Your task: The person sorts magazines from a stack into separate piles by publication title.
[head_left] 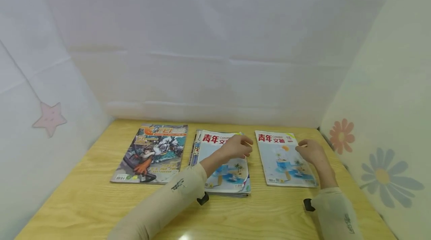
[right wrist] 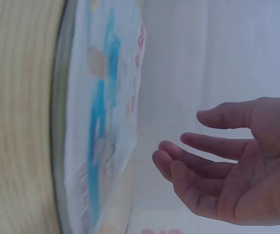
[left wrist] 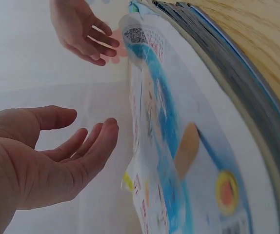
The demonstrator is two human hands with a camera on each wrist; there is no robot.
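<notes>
Sleeves are sitting nearest, reaching up over the bench (head_left: 94, 195). Left hand (head_left: 237, 147) is hovering over the stack (head_left: 222, 165) in the middle, fingers loose and spread, holding nothing. Right hand (head_left: 311, 151) is hanging over the single magazine (head_left: 281, 161) lying flat on the right, fingers relaxed too, not gripping it. Comic (head_left: 151, 154) is lying further left. I'm guessing these are light, floppy and a bit slick, so taking one by an edge or the spine looks best.
</notes>
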